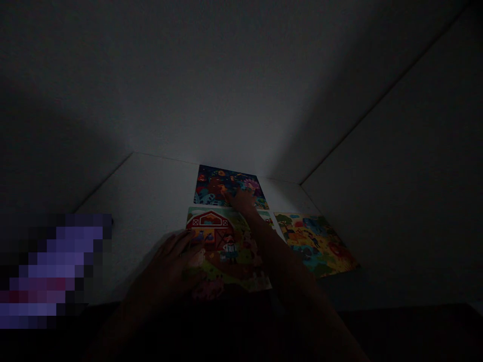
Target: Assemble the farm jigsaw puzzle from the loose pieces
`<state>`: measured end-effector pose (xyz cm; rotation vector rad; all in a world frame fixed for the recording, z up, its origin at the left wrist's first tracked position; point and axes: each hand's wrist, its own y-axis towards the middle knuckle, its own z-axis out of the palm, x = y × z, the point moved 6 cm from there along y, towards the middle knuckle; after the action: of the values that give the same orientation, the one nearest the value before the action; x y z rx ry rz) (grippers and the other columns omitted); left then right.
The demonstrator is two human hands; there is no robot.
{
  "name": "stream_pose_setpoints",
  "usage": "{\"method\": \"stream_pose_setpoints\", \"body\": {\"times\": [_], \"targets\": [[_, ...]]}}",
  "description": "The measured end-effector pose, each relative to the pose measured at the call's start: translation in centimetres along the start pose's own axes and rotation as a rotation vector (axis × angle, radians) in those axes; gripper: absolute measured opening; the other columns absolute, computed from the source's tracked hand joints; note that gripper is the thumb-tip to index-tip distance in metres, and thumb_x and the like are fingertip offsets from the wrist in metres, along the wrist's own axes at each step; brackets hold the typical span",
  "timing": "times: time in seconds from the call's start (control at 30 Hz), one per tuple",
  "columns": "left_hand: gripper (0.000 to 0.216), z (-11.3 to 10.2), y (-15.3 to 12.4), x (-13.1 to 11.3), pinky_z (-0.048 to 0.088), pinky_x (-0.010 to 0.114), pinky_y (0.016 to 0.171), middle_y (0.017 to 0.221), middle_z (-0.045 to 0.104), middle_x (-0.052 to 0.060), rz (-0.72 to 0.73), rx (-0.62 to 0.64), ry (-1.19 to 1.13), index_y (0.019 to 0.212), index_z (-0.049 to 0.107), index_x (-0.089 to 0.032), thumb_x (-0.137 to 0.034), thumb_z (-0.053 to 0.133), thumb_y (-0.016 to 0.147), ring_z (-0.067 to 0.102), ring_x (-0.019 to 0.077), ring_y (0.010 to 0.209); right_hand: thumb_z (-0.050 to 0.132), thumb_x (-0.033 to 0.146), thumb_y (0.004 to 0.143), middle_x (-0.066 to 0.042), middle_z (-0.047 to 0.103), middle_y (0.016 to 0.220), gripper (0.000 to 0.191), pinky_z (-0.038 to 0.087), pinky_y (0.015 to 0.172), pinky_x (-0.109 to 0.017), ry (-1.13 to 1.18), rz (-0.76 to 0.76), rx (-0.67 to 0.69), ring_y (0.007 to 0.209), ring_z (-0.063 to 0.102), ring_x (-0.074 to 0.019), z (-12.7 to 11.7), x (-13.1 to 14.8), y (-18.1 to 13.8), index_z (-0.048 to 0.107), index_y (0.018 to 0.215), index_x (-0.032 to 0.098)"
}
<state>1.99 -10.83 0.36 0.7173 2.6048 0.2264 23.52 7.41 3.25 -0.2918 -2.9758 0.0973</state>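
Observation:
The scene is very dim. My left hand (183, 254) lies with fingers stretched over the left edge of a farm picture sheet (211, 241), which shows a red barn, a figure and animals. Reaching farther forward, my right hand (243, 200) rests on a dark blue picture sheet (213, 183) with colourful creatures and leaves, its fingers extended toward the middle. My right forearm covers part of the farm picture's right side. To the right is a yellow-and-green animal picture sheet (315, 241), touched by neither hand's fingers. I see nothing gripped in either hand.
A pale wall (226, 100) rises behind the pictures, with angled side panels left and right. A pixelated purple patch (64, 261) covers something at the left. The lower edge of the view is nearly black.

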Motion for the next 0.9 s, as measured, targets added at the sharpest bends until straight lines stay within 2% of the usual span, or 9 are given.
{"method": "stream_pose_setpoints", "body": {"times": [0.23, 0.37, 0.63, 0.8, 0.9], "targets": [[0.052, -0.3, 0.1, -0.2, 0.040, 0.049, 0.108, 0.143, 0.052, 0.008, -0.003, 0.011, -0.006, 0.129, 0.061, -0.027, -0.052, 0.059, 0.084, 0.043, 0.0313, 0.133, 0.032, 0.079, 0.084, -0.026, 0.040, 0.147, 0.095, 0.024, 0.108, -0.060, 0.017, -0.018, -0.010, 0.140, 0.027, -0.0430, 0.4, 1.5, -0.3, 0.037, 0.148, 0.010], [0.054, -0.2, 0.1, -0.2, 0.039, 0.050, 0.109, 0.145, 0.050, 0.007, 0.001, 0.015, 0.005, 0.129, 0.062, -0.028, -0.054, 0.062, 0.082, 0.042, 0.0319, 0.135, 0.028, 0.080, 0.085, -0.027, 0.036, 0.150, 0.097, 0.021, 0.108, -0.063, 0.033, -0.014, 0.001, 0.142, 0.023, -0.0431, 0.6, 1.4, -0.3, 0.032, 0.150, 0.009], [0.053, 0.4, 0.0, 0.7, 0.042, 0.049, 0.107, 0.148, 0.047, 0.007, -0.012, -0.009, 0.025, 0.129, 0.062, -0.030, -0.056, 0.060, 0.082, 0.042, 0.0325, 0.135, 0.029, 0.080, 0.085, -0.025, 0.031, 0.153, 0.097, 0.020, 0.110, -0.062, 0.077, -0.001, 0.032, 0.143, 0.022, -0.0418, 0.8, 1.2, -0.1, 0.031, 0.151, 0.009], [0.054, 0.8, 0.1, 1.4, 0.041, 0.049, 0.107, 0.148, 0.048, 0.007, 0.045, -0.043, 0.012, 0.128, 0.063, -0.031, -0.057, 0.062, 0.080, 0.043, 0.0320, 0.134, 0.034, 0.071, 0.090, -0.021, 0.044, 0.147, 0.081, 0.028, 0.109, -0.056, 0.170, -0.056, 0.036, 0.139, 0.033, -0.0384, -0.2, 0.4, -0.4, 0.038, 0.147, 0.014], [0.054, 0.9, 0.1, 1.7, 0.043, 0.049, 0.106, 0.148, 0.047, 0.007, 0.060, -0.065, -0.003, 0.126, 0.064, -0.030, -0.057, 0.062, 0.080, 0.043, 0.0326, 0.134, 0.039, 0.067, 0.091, -0.017, 0.044, 0.148, 0.072, 0.034, 0.106, -0.053, 0.217, -0.105, -0.031, 0.136, 0.039, -0.0365, -1.5, -1.8, -1.3, 0.041, 0.145, 0.020]]}}
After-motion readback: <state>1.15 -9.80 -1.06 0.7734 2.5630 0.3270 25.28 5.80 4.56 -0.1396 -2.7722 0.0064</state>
